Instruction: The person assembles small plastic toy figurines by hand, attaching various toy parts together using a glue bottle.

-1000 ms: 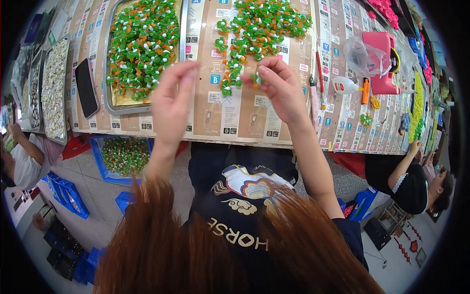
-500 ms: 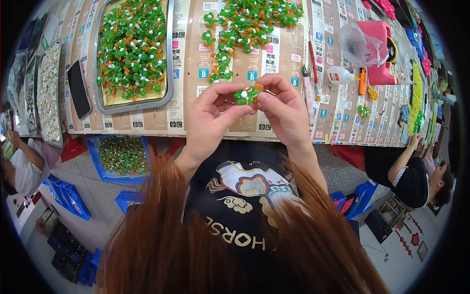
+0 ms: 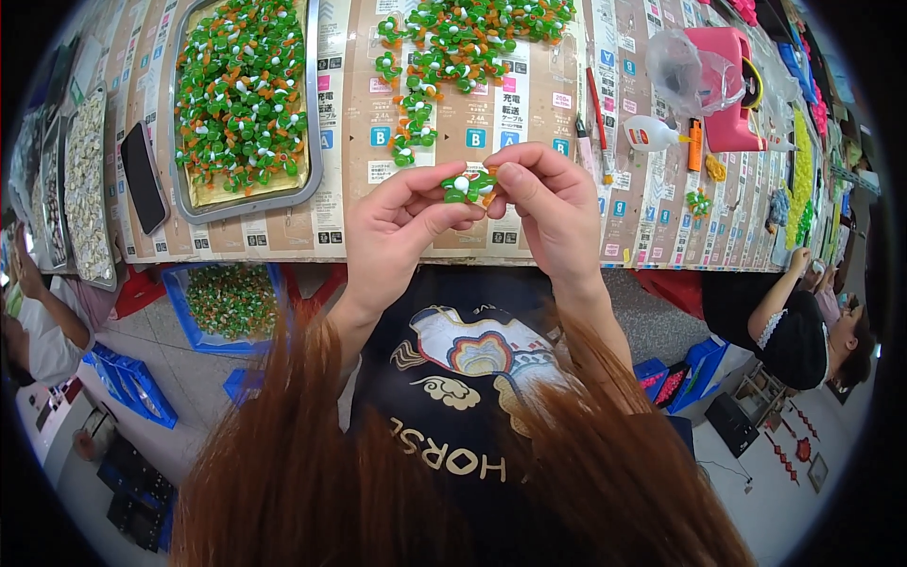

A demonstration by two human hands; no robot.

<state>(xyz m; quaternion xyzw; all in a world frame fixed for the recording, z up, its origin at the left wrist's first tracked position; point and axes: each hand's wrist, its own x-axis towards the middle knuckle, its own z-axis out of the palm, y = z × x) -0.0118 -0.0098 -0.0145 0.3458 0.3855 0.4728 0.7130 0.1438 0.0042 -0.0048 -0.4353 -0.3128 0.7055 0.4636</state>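
Note:
Above the near edge of the table, a small green plastic figurine (image 3: 462, 189) with white and orange parts is held between both my hands. My left hand (image 3: 389, 236) pinches its green body from the left, thumb below and fingers above. From the right, the thumb and fingertips of my right hand (image 3: 556, 215) close on its orange end, which they partly hide. Just beyond my hands lies a loose heap of similar figurines (image 3: 463, 47). Many more fill a grey metal tray (image 3: 313, 142) at the left.
A phone (image 3: 144, 180) lies left of the tray. To the right are a red pen (image 3: 597, 99), a white glue bottle (image 3: 650, 134), an orange tube (image 3: 695, 144) and a pink container (image 3: 732, 128). A blue crate (image 3: 189, 326) of figurines stands below the table; people sit at both sides.
My right fingertips have closed further over the figurine's orange part, which showed above them before. My left hand keeps its pinch, and the whole view has shifted slightly.

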